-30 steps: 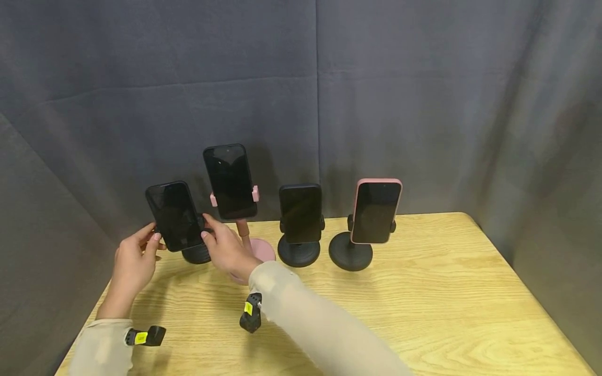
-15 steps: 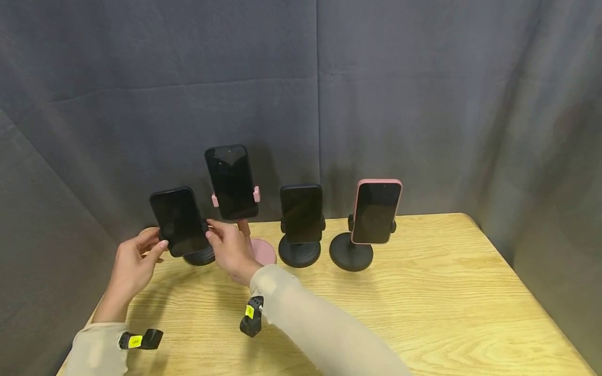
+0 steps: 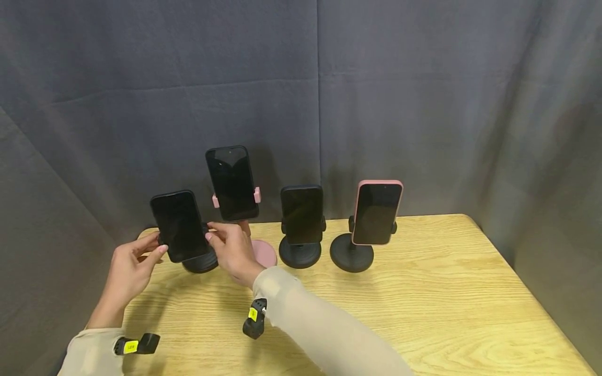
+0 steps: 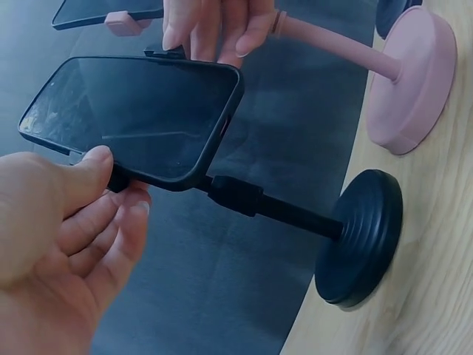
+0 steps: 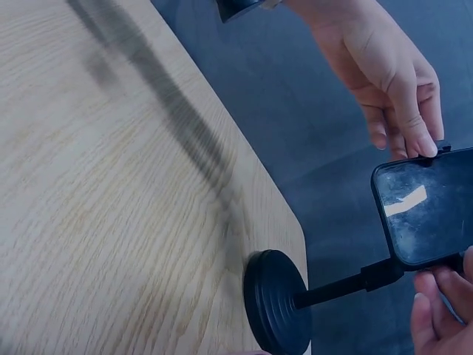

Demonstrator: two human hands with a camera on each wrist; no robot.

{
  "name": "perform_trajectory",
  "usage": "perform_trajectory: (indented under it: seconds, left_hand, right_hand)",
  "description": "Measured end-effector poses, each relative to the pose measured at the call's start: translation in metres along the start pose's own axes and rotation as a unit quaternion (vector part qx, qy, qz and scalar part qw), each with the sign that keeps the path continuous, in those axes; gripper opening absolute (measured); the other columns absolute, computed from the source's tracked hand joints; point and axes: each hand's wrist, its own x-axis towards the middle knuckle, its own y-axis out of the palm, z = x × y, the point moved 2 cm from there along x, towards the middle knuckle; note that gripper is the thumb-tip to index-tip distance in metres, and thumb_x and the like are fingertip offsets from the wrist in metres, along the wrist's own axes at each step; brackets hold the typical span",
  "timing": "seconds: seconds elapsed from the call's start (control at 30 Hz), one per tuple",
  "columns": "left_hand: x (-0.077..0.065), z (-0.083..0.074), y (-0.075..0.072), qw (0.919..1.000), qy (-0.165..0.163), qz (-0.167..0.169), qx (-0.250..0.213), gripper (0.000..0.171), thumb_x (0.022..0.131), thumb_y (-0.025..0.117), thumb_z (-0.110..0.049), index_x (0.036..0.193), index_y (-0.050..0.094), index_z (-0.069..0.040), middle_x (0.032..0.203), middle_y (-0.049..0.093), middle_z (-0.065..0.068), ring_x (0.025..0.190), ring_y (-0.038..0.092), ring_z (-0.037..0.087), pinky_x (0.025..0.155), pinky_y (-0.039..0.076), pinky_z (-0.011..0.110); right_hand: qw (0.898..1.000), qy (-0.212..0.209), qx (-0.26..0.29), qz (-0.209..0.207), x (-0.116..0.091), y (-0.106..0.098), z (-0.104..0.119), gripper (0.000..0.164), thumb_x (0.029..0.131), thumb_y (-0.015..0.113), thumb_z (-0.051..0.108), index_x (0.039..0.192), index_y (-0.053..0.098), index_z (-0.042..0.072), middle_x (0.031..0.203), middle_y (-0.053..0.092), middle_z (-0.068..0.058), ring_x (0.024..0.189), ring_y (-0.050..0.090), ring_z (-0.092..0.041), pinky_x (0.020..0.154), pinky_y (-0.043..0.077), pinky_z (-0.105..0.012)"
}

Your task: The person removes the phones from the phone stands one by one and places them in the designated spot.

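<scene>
A black phone [image 3: 177, 224] sits tilted in the clamp of a black phone stand [image 4: 358, 240] at the table's left end. My left hand [image 3: 129, 271] pinches the clamp arm at the phone's left edge; in the left wrist view the thumb lies at the screen's rim and the other fingers curl behind. On the opposite edge my right hand [image 3: 235, 253] grips the other clamp arm between thumb and fingers. The stand's round base rests on the table, its short pole showing in the left wrist view. In the right wrist view the phone is partly cut off by the frame.
Just right of the hands, a taller pink stand [image 3: 264, 254] holds another black phone [image 3: 232, 183]. Farther right come a dark phone [image 3: 302, 214] on a black stand and a pink-cased phone [image 3: 378, 213] on another. Grey curtains [image 3: 423, 104] hang behind the wooden table [image 3: 423, 303].
The leftmost phone has come down and slightly right, its screen angle shifting a little. Both hands have moved down with it, keeping their hold. The other phones and stands stay put.
</scene>
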Motion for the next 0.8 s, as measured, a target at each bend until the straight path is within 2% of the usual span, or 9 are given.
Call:
perform_trajectory:
  seconds: [0.3, 0.5, 0.63, 0.67, 0.73, 0.8]
  left_hand:
    - [-0.003, -0.006, -0.007, 0.9998, -0.007, 0.002, 0.02, 0.042, 0.098, 0.066, -0.007, 0.134, 0.057, 0.013, 0.113, 0.067, 0.038, 0.074, 0.052, -0.024, 0.073, 0.039, -0.006]
    - [-0.009, -0.012, -0.012, 0.9995, 0.003, 0.004, 0.031, 0.043, 0.098, 0.067, -0.012, 0.134, 0.059, 0.009, 0.113, 0.068, 0.035, 0.088, 0.042, -0.031, 0.077, 0.036, -0.007]
    - [-0.012, -0.021, -0.015, 0.9994, 0.017, 0.0, 0.031, 0.042, 0.098, 0.067, -0.011, 0.134, 0.06, 0.009, 0.111, 0.07, 0.033, 0.089, 0.043, -0.03, 0.076, 0.038, -0.005]
    - [-0.013, -0.023, -0.016, 0.9994, 0.021, -0.002, 0.029, 0.041, 0.097, 0.068, -0.01, 0.133, 0.06, 0.009, 0.107, 0.073, 0.026, 0.088, 0.045, -0.03, 0.075, 0.039, -0.005]
    - [-0.013, -0.027, -0.018, 0.9994, 0.025, -0.003, 0.025, 0.041, 0.096, 0.069, -0.009, 0.132, 0.061, 0.009, 0.101, 0.076, 0.001, 0.087, 0.047, -0.028, 0.074, 0.041, -0.004]
    - [-0.014, -0.029, -0.021, 0.9995, 0.025, -0.002, 0.021, 0.04, 0.096, 0.07, -0.01, 0.131, 0.062, 0.009, 0.097, 0.067, -0.025, 0.087, 0.049, -0.027, 0.075, 0.042, -0.003]
  right_hand:
    - [0.999, -0.028, -0.012, 0.018, -0.004, -0.006, 0.004, 0.034, 0.1, 0.065, 0.017, 0.133, 0.067, 0.012, 0.12, 0.075, -0.002, 0.105, 0.071, -0.004, 0.095, 0.056, -0.022]
    - [0.997, -0.061, -0.003, 0.049, -0.012, -0.016, 0.007, 0.036, 0.101, 0.063, 0.016, 0.136, 0.064, 0.009, 0.131, 0.07, -0.005, 0.114, 0.069, -0.009, 0.098, 0.054, -0.022]
    - [0.995, -0.071, -0.004, 0.063, -0.018, -0.022, 0.01, 0.038, 0.101, 0.063, 0.017, 0.138, 0.062, 0.009, 0.137, 0.066, -0.005, 0.119, 0.067, -0.01, 0.1, 0.053, -0.021]
    - [0.995, -0.071, -0.005, 0.066, -0.019, -0.024, 0.011, 0.038, 0.101, 0.063, 0.016, 0.138, 0.062, 0.009, 0.138, 0.066, -0.005, 0.119, 0.067, -0.009, 0.1, 0.053, -0.021]
    - [0.995, -0.07, -0.007, 0.067, -0.021, -0.025, 0.013, 0.039, 0.1, 0.063, 0.016, 0.139, 0.062, 0.009, 0.137, 0.066, -0.005, 0.117, 0.067, -0.008, 0.099, 0.053, -0.019]
    - [0.995, -0.072, -0.008, 0.066, -0.023, -0.026, 0.014, 0.039, 0.1, 0.064, 0.016, 0.138, 0.062, 0.009, 0.136, 0.067, -0.005, 0.115, 0.068, -0.007, 0.098, 0.053, -0.018]
